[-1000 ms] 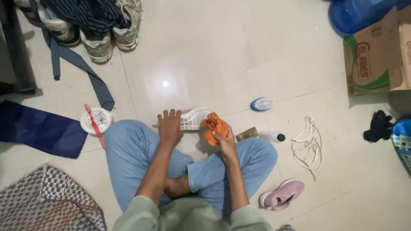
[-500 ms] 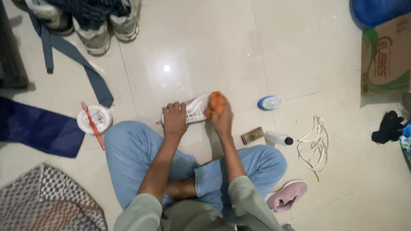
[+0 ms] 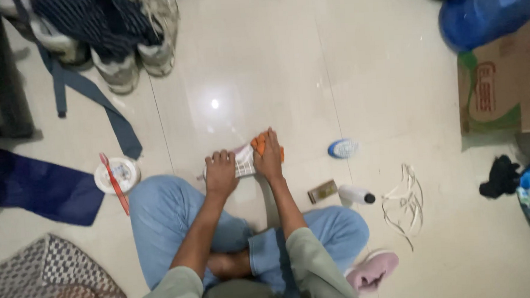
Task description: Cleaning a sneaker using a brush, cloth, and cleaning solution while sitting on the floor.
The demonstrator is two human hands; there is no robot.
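Two hands work on one shoe [image 3: 243,159] lying sole-up on the tile floor [image 3: 261,66] before my crossed legs. My left hand [image 3: 221,172] is pressed flat on the shoe, fingers spread over it. My right hand [image 3: 269,156] presses an orange cloth [image 3: 259,144] against the sole; the hand covers most of the cloth, and I cannot tell how tightly it grips.

Right of the shoe lie one blue brush [image 3: 342,148], one small brown box [image 3: 322,191], one white bottle [image 3: 355,194] and a loose pair of laces [image 3: 405,202]. A second pink shoe [image 3: 374,270] sits by my right knee. To the left, a round tub [image 3: 117,174] has a red toothbrush [image 3: 114,183] across it. Blurred sneakers [image 3: 136,59] sit far up, half under dark clothing. A cardboard box [image 3: 497,85] is cut off at the right edge.
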